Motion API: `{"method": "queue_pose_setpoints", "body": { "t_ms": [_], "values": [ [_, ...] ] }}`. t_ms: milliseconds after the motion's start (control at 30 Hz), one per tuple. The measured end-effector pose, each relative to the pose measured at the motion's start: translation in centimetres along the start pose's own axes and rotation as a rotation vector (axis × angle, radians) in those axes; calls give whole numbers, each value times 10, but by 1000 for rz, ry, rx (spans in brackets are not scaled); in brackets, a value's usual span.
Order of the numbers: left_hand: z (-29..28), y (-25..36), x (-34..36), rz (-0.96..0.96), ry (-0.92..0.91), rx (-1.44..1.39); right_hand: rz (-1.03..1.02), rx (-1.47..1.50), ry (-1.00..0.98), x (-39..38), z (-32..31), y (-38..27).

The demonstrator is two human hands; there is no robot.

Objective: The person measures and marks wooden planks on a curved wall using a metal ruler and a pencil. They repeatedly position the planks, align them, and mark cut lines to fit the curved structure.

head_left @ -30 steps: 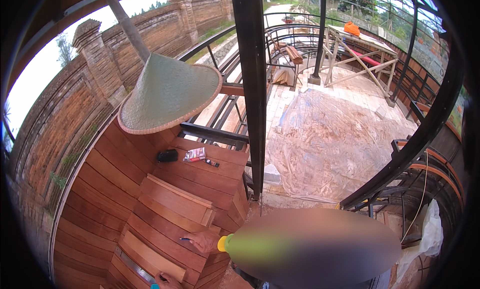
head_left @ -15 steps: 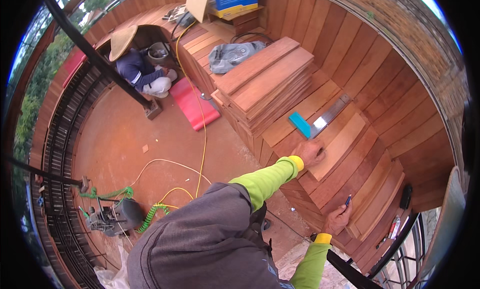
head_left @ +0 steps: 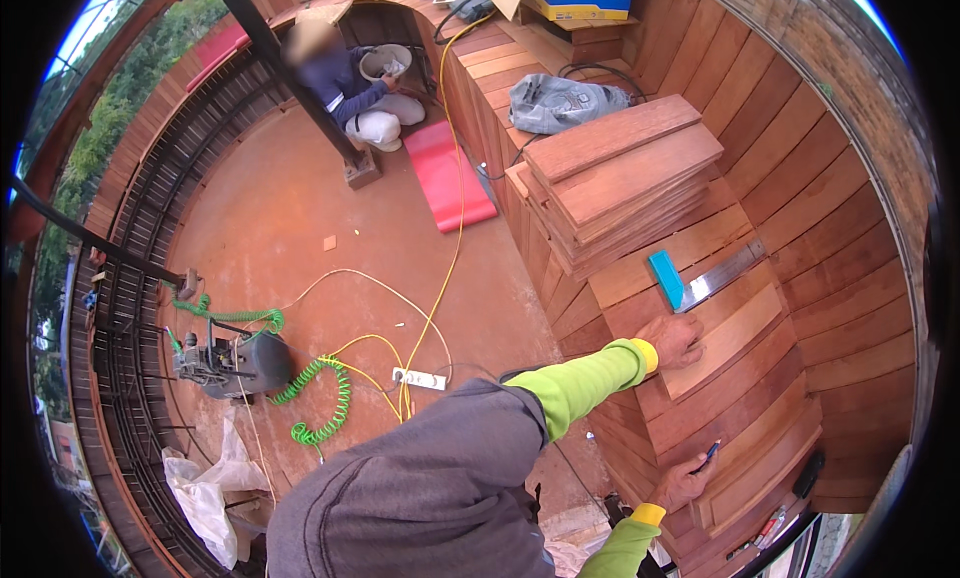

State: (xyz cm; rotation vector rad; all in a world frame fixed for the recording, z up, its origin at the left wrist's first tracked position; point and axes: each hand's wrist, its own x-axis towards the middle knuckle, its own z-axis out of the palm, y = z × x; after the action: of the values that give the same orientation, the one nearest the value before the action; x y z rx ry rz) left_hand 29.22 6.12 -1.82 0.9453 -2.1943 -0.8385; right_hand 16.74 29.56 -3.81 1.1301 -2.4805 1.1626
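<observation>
My left hand [head_left: 672,340] rests with curled fingers on the left end of a loose light-brown board [head_left: 728,340]. Whether its fingers hold anything is hidden. Nearer to me, my right hand [head_left: 682,481] grips a blue pencil [head_left: 711,452], its tip pointing up and away. Beside that hand lie further loose boards [head_left: 762,468] on the planked bench [head_left: 690,403]. Just beyond my left hand is a try square with a teal handle [head_left: 666,279] and a metal blade [head_left: 722,275], lying flat on the planks.
A tall stack of boards [head_left: 625,168] stands farther along the bench, with a grey bag [head_left: 570,103] behind. A black object [head_left: 808,475] lies by the wall. On the floor are a power strip [head_left: 420,379], yellow cords, a compressor [head_left: 250,363] and red sheet [head_left: 447,178]. A co-worker [head_left: 360,88] crouches beyond.
The whole view has shifted, so the bench sits farther right and the power strip now shows. Both hands keep roughly their places on the boards. The co-worker's hand has risen to the bucket.
</observation>
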Motion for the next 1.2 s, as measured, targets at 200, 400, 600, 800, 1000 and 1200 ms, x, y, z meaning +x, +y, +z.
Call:
{"method": "queue_pose_setpoints", "body": {
  "t_ms": [200, 400, 600, 800, 1000, 1200],
  "values": [
    [-3, 3, 2, 31, -1, -11, 12, -57, 0, -2, 2, 3],
    [-4, -3, 3, 1, -43, 34, 229, -26, -35, -1, -1, -15],
    [-7, 4, 3, -36, -72, 10, 147, -56, 56, -7, 9, 13],
    [-9, 2, -2, -18, -49, 11, 87, -76, 83, -8, 10, 11],
    [-13, -2, -1, -5, -55, 13, 195, 22, 46, -11, 6, -8],
    [25, -17, 13, 132, 54, -76, 397, 667, 192, -5, -55, -76]
  ]
}}
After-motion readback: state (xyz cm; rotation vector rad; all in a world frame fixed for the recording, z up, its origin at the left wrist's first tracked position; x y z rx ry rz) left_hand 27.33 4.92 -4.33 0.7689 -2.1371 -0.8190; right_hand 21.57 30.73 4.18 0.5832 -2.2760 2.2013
